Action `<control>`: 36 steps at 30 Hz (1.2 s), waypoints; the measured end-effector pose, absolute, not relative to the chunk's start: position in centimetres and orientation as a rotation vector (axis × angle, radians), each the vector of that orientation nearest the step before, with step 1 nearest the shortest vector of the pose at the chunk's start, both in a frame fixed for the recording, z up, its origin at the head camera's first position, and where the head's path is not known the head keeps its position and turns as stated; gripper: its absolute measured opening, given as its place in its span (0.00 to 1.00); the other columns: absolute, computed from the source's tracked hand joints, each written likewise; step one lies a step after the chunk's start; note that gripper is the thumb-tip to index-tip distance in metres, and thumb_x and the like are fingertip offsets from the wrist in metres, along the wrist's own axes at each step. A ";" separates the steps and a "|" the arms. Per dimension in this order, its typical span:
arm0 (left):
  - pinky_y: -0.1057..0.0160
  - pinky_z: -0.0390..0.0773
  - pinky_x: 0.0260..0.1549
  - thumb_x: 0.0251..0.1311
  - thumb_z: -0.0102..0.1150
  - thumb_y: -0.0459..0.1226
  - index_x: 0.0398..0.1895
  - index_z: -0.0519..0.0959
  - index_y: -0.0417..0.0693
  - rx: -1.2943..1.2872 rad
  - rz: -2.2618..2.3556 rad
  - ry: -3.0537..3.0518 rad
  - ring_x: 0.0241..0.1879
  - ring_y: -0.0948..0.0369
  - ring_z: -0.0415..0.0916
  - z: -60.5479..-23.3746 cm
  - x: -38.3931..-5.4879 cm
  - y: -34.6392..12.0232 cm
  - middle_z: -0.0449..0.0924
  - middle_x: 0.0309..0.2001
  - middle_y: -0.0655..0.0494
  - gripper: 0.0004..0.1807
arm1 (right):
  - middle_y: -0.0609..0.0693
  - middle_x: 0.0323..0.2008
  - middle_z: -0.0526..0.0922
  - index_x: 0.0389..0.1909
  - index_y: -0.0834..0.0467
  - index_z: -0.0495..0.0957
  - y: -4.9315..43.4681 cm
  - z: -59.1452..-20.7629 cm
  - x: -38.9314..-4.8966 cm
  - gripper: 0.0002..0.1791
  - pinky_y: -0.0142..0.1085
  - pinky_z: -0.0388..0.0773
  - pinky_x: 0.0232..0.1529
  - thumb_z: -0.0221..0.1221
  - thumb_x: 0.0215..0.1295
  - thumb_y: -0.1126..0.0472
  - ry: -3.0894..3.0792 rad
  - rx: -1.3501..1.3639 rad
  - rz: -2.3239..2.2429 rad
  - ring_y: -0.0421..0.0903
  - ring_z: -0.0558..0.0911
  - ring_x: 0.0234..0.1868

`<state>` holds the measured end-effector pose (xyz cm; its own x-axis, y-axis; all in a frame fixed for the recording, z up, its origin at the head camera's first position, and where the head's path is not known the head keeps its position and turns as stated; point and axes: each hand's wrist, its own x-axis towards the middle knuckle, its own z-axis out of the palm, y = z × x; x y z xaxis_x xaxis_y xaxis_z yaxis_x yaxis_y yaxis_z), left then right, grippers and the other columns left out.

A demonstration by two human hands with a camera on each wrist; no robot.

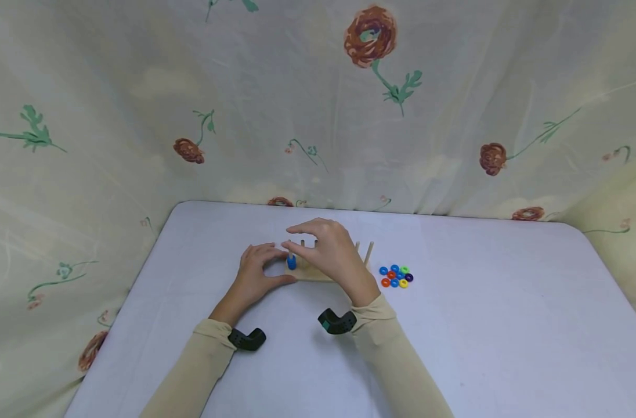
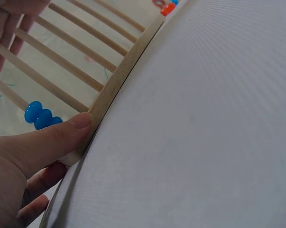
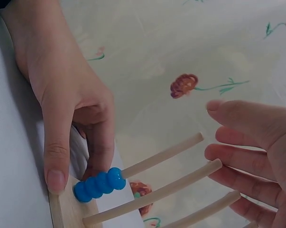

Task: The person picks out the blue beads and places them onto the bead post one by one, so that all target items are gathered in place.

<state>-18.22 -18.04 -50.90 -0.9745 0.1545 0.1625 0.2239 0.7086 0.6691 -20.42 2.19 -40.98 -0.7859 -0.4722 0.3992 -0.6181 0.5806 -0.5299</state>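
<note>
Clock directions as in the head view, 12 o'clock pointing away from the person.

Item: two dark wrist devices (image 1: 247,340), one at each sleeve cuff, over the white tabletop (image 1: 454,354).

Item: loose rings (image 1: 386,283), small, blue, orange, yellow, green and one dark, clustered flat on the tabletop beyond the board's 3 o'clock end. Step in hand, by judgement: loading blue rings onto the end peg. The next move probably calls for a pinch on one more ring from this cluster, with the board kept steady.

Item: left hand (image 1: 255,273), thumb along the board's near edge, fingers round its 9 o'clock end; grips the wood, apparently to brace it.

Item: wooden peg board (image 1: 310,275), its row of pegs (image 1: 369,253) standing up; set at the left hand's 3 o'clock, partly hidden below the right hand.

Item: blue stack (image 1: 292,263), four rings visible, low on the end peg (image 3: 161,156); at the left hand's 3 o'clock, the right hand's 8 o'clock.

Item: right hand (image 1: 329,247), raised above the board, thumb and fingers well parted, holding nothing; loose rings at its 4 o'clock.

Item: flowered cloth (image 1: 443,87), hanging beyond the tabletop at 12 o'clock.
</note>
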 end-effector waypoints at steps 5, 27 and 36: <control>0.35 0.43 0.81 0.49 0.82 0.47 0.57 0.84 0.49 -0.301 -1.119 -2.820 0.75 0.47 0.65 -50.9 -18.2 -18.1 0.84 0.62 0.50 0.31 | 0.49 0.47 0.92 0.49 0.54 0.90 2.3 -40.8 -20.4 0.17 0.46 0.84 0.58 0.70 0.65 0.48 -2.596 0.903 0.986 0.48 0.88 0.53; 0.39 0.43 0.82 0.48 0.82 0.47 0.56 0.85 0.50 -0.317 -1.152 -2.825 0.75 0.48 0.66 -51.0 -18.2 -17.9 0.83 0.62 0.48 0.30 | 0.51 0.45 0.92 0.46 0.55 0.90 7.4 -39.2 -20.6 0.11 0.48 0.84 0.58 0.71 0.65 0.57 -2.509 0.759 1.104 0.50 0.89 0.52; 0.38 0.44 0.82 0.48 0.82 0.46 0.56 0.85 0.49 -0.317 -1.152 -2.815 0.75 0.47 0.66 -50.9 -18.2 -18.1 0.84 0.61 0.48 0.30 | 0.52 0.44 0.92 0.44 0.57 0.90 11.8 -39.2 -20.4 0.10 0.50 0.84 0.59 0.72 0.64 0.58 -2.502 0.658 1.111 0.52 0.89 0.51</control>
